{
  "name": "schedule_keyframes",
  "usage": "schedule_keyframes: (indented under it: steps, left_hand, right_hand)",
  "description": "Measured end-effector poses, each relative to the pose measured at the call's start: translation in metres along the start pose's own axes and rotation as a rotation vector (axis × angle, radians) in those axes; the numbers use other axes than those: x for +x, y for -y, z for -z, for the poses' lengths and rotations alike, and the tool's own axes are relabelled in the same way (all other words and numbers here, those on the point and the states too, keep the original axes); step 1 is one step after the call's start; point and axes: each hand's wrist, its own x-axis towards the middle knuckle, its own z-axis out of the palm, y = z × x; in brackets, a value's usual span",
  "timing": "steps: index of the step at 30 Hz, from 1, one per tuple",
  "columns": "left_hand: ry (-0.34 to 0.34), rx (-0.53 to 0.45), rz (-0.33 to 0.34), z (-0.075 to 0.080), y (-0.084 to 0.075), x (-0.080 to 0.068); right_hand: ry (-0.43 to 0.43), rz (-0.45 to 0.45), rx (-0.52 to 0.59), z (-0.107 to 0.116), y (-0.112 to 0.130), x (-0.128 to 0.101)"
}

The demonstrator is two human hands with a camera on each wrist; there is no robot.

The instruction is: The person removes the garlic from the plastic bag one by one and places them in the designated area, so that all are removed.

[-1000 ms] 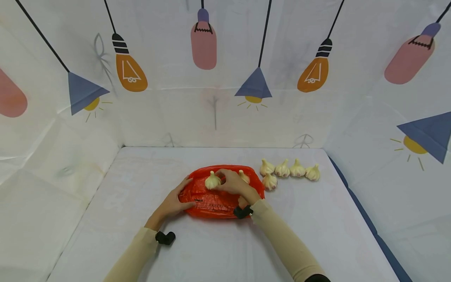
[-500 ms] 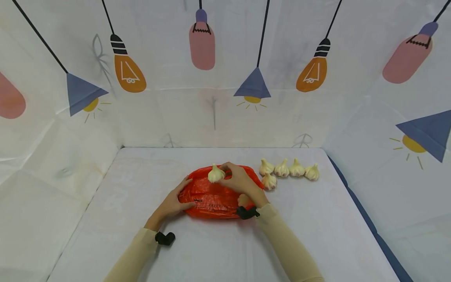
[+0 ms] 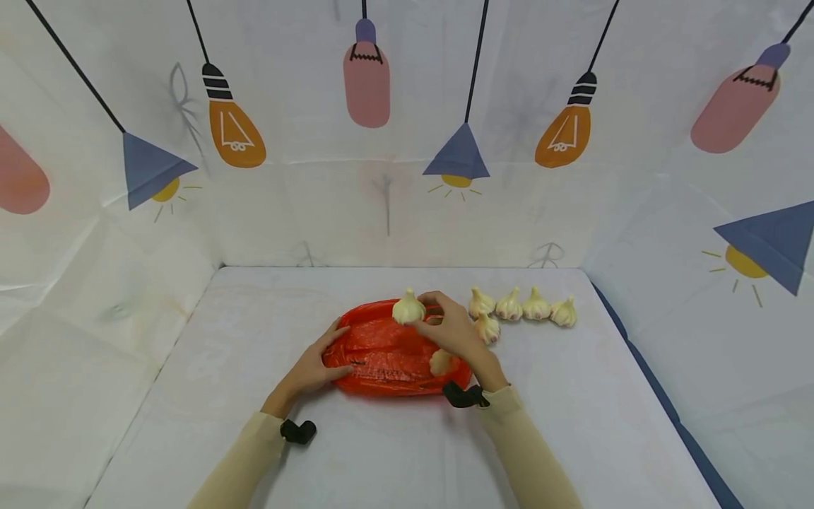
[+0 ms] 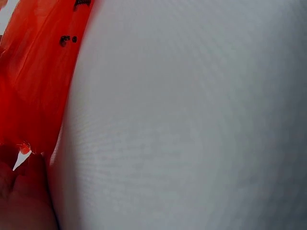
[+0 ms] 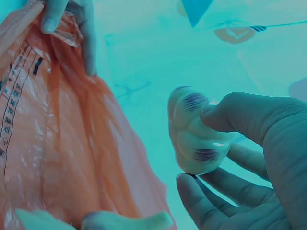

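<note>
Garlic bulb in my right grip, above the orange bag's far edge.
My right hand pinches a garlic bulb between thumb and fingertips, just above the far rim of the orange bag. My left hand grips the bag's near-left edge on the desk. Another bulb lies on the bag; five bulbs sit right of it.

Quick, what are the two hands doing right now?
Left hand: grips the edge of the red bag.
Right hand: pinches a garlic bulb above the bag.
</note>
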Motion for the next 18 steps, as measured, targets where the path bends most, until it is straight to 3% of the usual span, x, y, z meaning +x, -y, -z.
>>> schedule_keyframes:
  steps: [4, 13, 18]
  left_hand:
    - [0.002, 0.013, 0.002, 0.000, 0.001, 0.000]
    - [0.002, 0.014, 0.008, 0.001, 0.000, 0.000]
    - [0.001, 0.023, 0.008, 0.001, 0.002, 0.000]
  right_hand:
    - [-0.061, -0.011, 0.024, 0.010, -0.001, -0.010]
    - [-0.187, 0.052, 0.017, 0.031, -0.003, -0.027]
    - [-0.277, 0.029, 0.079, 0.044, -0.008, -0.037]
